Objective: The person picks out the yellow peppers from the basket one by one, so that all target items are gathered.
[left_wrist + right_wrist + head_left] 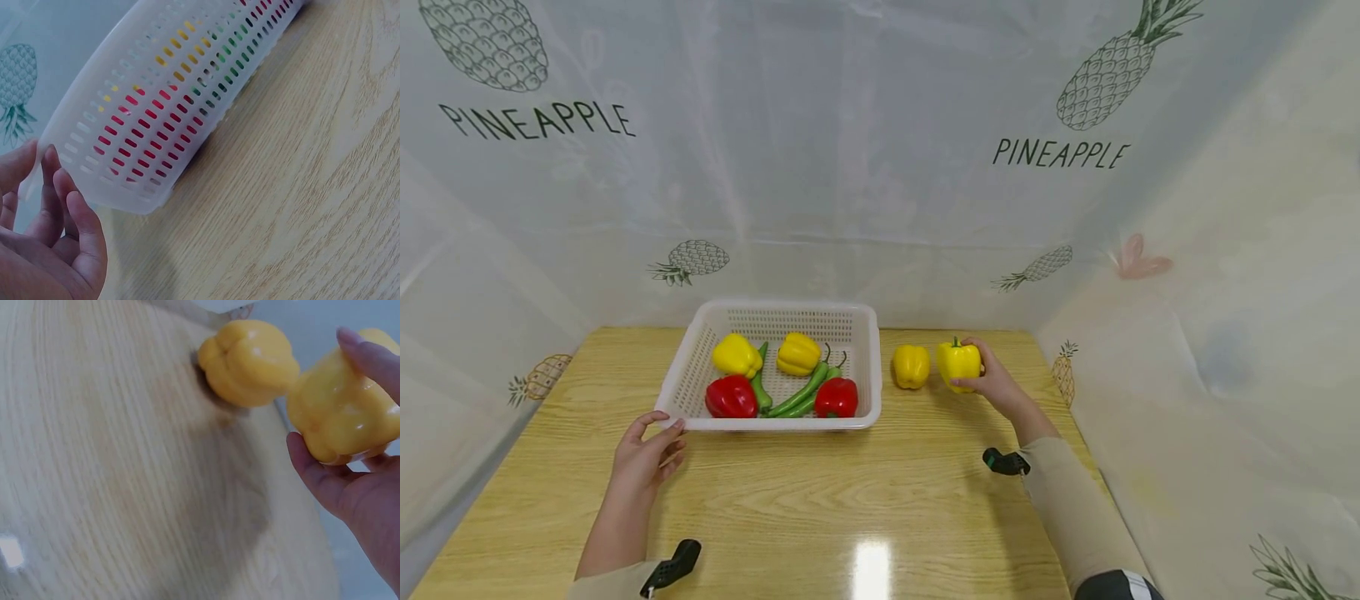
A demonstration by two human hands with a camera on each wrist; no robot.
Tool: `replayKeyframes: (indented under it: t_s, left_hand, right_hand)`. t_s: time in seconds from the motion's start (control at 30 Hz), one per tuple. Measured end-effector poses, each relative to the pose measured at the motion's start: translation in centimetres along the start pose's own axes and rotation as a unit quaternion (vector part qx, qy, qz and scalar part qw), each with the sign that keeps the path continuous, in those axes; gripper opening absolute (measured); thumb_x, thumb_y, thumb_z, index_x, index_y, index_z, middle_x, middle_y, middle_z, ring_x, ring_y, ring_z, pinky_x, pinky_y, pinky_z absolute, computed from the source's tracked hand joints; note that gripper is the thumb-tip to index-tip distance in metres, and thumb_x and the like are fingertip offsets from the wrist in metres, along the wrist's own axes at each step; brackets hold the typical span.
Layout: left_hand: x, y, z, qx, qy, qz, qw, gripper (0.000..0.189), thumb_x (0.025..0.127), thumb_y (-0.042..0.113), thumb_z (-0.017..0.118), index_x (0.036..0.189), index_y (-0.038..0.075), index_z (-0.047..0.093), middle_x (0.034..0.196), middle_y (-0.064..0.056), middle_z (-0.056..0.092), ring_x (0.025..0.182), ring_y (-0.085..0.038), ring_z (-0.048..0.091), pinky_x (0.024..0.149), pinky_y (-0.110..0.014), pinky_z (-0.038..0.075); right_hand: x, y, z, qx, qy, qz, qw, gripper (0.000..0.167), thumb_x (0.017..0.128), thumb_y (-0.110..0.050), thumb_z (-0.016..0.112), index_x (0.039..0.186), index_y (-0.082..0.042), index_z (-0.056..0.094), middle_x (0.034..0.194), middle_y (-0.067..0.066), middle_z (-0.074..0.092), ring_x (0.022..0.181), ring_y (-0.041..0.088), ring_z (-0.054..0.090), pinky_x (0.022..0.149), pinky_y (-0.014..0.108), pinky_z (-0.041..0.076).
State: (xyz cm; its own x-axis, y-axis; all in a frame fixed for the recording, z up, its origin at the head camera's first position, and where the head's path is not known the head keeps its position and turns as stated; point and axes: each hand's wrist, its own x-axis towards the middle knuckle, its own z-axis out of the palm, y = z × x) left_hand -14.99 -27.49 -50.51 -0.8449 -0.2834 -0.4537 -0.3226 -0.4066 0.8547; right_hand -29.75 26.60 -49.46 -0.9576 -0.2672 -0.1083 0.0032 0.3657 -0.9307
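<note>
Standing upright with its green stem pointing up, the yellow bell pepper (958, 363) sits near the far right of the wooden surface (820, 508), its long axis vertical; the right hand (992, 383) has its grip curled round the pepper, thumb below and fingers (369, 356) over the far side. Whether the pepper rests on the surface or is just lifted off it, I cannot tell. Just beside it to the left, apart from it, lies a second yellow pepper (912, 366). Further left stands the white slotted basket (865, 333), holding two yellow peppers, two red peppers and several green chillies. The left hand (643, 454) lies at the basket's near left corner, its grip loose and holding nothing, fingertips (50, 159) at the rim.
</note>
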Motion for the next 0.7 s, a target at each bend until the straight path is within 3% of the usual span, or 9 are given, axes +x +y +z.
replayKeyframes:
  t_s: [0.27, 0.5, 0.7]
  left_hand:
    - [0.0, 0.0, 0.0, 0.005, 0.004, 0.0, 1.0, 0.026, 0.091, 0.017, 0.071, 0.104, 0.028, 0.052, 0.079, 0.007, 0.07, 0.067, -0.009, 0.064, 0.066, -0.025, 0.055]
    - [0.1, -0.1, 0.0, 0.004, 0.005, -0.004, 1.0, 0.026, 0.091, 0.017, 0.071, 0.105, 0.028, 0.052, 0.079, 0.006, 0.07, 0.067, -0.009, 0.064, 0.067, -0.025, 0.055]
    - [0.1, -0.1, 0.0, 0.007, 0.008, -0.005, 0.9999, 0.027, 0.09, 0.018, 0.072, 0.106, 0.028, 0.052, 0.079, 0.007, 0.07, 0.068, -0.009, 0.064, 0.067, -0.025, 0.055]
  right_hand:
    - [0.4, 1.4, 0.5, 0.005, 0.03, 0.032, 0.999, 0.092, 0.081, -0.004, 0.08, 0.15, -0.019, 0.021, 0.151, 0.019, 0.02, 0.118, 0.046, 0.047, 0.087, 0.043, 0.051]
    - [1.4, 2.6, 1.0, 0.032, 0.043, 0.059, 0.9969, 0.092, 0.085, -0.003, 0.075, 0.154, -0.025, 0.017, 0.153, 0.02, 0.017, 0.119, 0.046, 0.044, 0.09, 0.051, 0.05]
    - [2.1, 3.0, 1.2, 0.042, 0.04, 0.058, 0.9966, 0.089, 0.09, -0.004, 0.071, 0.154, -0.027, 0.015, 0.155, 0.021, 0.012, 0.125, 0.047, 0.039, 0.092, 0.054, 0.048]
